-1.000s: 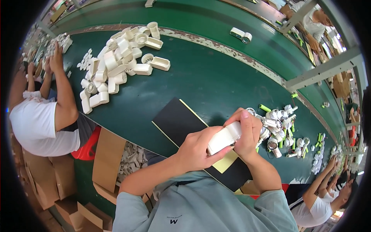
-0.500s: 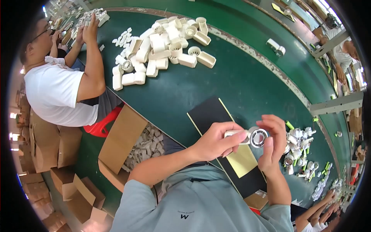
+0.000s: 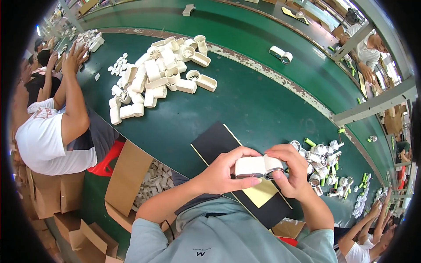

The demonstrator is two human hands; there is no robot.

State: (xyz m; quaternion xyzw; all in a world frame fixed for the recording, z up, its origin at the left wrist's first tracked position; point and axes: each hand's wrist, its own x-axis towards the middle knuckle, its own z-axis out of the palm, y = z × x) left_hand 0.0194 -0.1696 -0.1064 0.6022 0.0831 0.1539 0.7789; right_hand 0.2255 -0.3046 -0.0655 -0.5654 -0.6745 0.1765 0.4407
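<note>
Both forearms reach forward and bend inward, two hands meeting on one white unit (image 3: 250, 167). The left hand (image 3: 224, 170) grips its body, thumb along the near edge; the right hand (image 3: 293, 171) curls around the ringed end, fingers bent. Below the fingers lie one yellow sheet (image 3: 262, 196) and one black mat (image 3: 214, 144). Just right of the fingertips sits one heap of parts (image 3: 316, 158), too jumbled to count; beyond them to the left, one pile of casings (image 3: 152, 70). Farther out, one ringed piece (image 3: 280, 54) rests on the belt (image 3: 245, 41).
</note>
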